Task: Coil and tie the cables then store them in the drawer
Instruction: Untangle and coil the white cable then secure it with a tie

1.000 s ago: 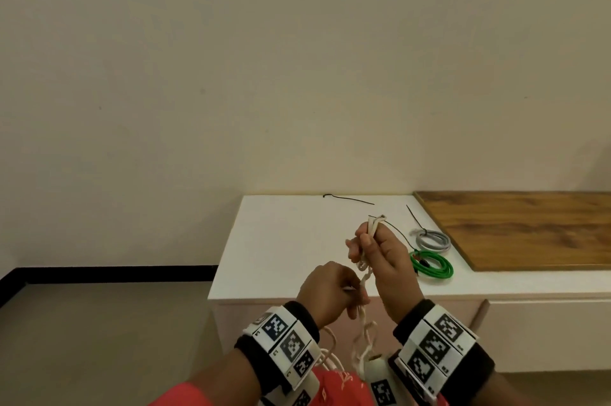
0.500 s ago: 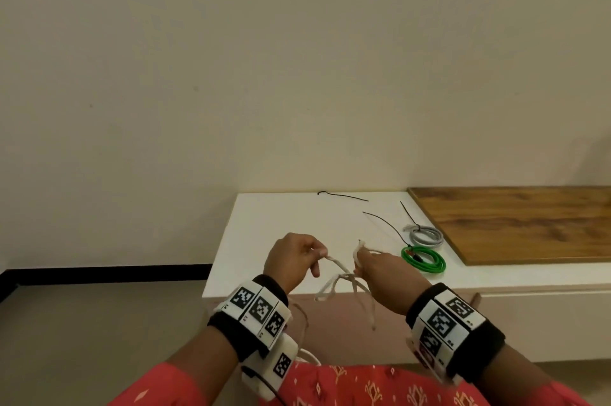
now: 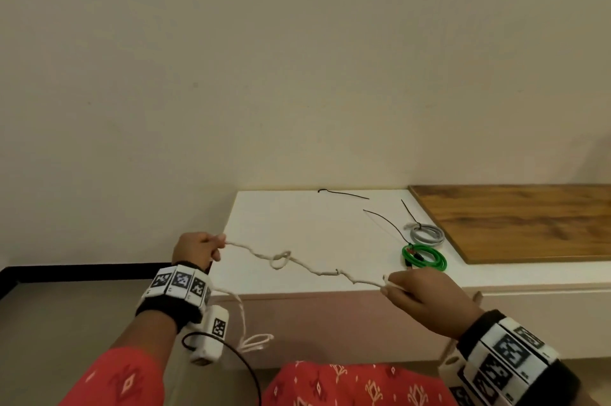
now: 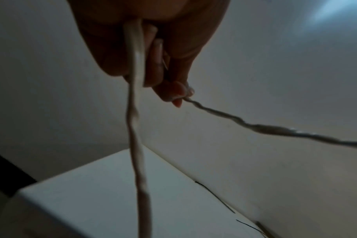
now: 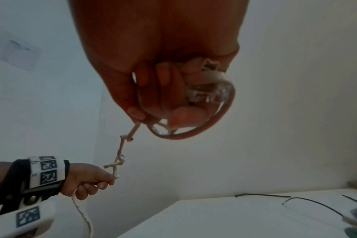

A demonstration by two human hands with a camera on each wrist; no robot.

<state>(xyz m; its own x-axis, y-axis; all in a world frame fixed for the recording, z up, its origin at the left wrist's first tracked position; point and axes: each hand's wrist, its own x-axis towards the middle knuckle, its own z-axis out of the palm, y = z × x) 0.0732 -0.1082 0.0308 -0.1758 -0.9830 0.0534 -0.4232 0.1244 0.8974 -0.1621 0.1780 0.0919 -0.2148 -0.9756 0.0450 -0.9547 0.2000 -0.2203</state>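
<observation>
A person in a red patterned garment stretches a kinked white cable (image 3: 307,268) between both hands in front of the near edge of a white desk (image 3: 297,227). The left hand (image 3: 195,248) pinches the cable with curled fingers, and the slack falls from that fist into a small loop below the wrist. The right hand (image 3: 426,295) is closed round the other end, where the right wrist view shows a clear plastic connector (image 5: 210,91) held against the fingers. A loose knot sits about midway along the taut span, above the desk's front edge. Both wrists carry bands with black-and-white markers. Farther back on the desk, near its right side, a green cable coil (image 3: 425,257) lies just in front of a grey cable coil (image 3: 426,233), each already bound. Three black cable ties (image 3: 344,194) lie loose toward the far edge by the wall. A wooden board (image 3: 522,220) covers the surface to the right.
</observation>
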